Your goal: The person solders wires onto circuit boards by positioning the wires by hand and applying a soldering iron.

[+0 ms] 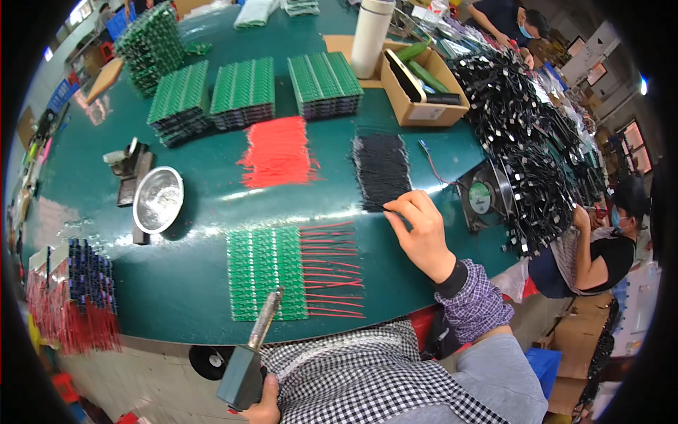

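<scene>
My left hand (264, 404) is wrapped round a soldering iron (241, 374) with a blocky dark grey-green body. Its metal tip reaches over the lower right part of a green circuit board panel (265, 272); whether it touches cannot be told. Red wires (332, 268) stick out from the panel's right edge in a row, with a few dark ones among them. At the near edge of a pile of black wires (381, 166), my right hand (422, 233) pinches a black wire between thumb and forefinger. A pile of red wires (279, 152) lies to the left of the black pile.
Board stacks (325, 85) line the back. A metal bowl (158, 200) rests on a dark stand at left, near wired boards (74, 290). A fan (486, 196), black cables (530, 162), a cardboard box (424, 106) and a white bottle (371, 35) stand right. Co-workers sit beyond.
</scene>
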`<move>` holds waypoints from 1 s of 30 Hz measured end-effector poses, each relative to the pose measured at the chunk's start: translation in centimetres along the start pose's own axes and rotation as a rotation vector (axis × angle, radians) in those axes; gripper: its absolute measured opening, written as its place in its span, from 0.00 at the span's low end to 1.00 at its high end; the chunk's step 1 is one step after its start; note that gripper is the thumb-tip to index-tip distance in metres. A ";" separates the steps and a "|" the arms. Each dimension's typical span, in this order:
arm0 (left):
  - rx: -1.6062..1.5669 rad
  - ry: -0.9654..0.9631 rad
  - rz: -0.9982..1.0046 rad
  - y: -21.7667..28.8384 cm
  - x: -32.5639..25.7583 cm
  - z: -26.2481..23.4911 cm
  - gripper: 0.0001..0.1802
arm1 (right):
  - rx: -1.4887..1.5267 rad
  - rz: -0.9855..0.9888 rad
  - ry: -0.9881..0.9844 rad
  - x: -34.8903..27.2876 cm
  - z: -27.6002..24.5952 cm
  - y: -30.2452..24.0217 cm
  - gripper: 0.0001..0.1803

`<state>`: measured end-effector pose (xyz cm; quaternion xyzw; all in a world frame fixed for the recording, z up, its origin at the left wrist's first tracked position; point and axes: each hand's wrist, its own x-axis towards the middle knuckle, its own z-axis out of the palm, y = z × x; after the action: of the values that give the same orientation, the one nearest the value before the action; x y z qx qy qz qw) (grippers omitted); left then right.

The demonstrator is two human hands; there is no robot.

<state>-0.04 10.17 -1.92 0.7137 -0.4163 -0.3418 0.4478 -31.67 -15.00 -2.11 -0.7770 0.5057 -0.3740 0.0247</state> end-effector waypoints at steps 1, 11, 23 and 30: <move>-0.044 0.012 -0.048 0.0 -0.5 -0.1 0.14 | -0.003 -0.006 -0.021 0.3 -0.2 0.2 0.09; -0.100 0.056 -0.093 0.1 -0.7 0.6 0.21 | 0.020 -0.034 -0.053 -0.2 1.8 1.5 0.05; -0.125 0.084 0.111 -0.9 -0.8 0.9 0.21 | -0.214 -0.234 -0.279 1.8 -2.3 -2.6 0.09; -0.223 0.103 0.071 -1.8 -1.2 1.5 0.22 | -0.648 -0.465 -0.639 2.2 -1.2 -4.1 0.08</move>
<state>-1.29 11.21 -4.02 0.6609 -0.3775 -0.3327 0.5568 -28.78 -14.33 1.69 -0.9123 0.3768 0.0625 -0.1478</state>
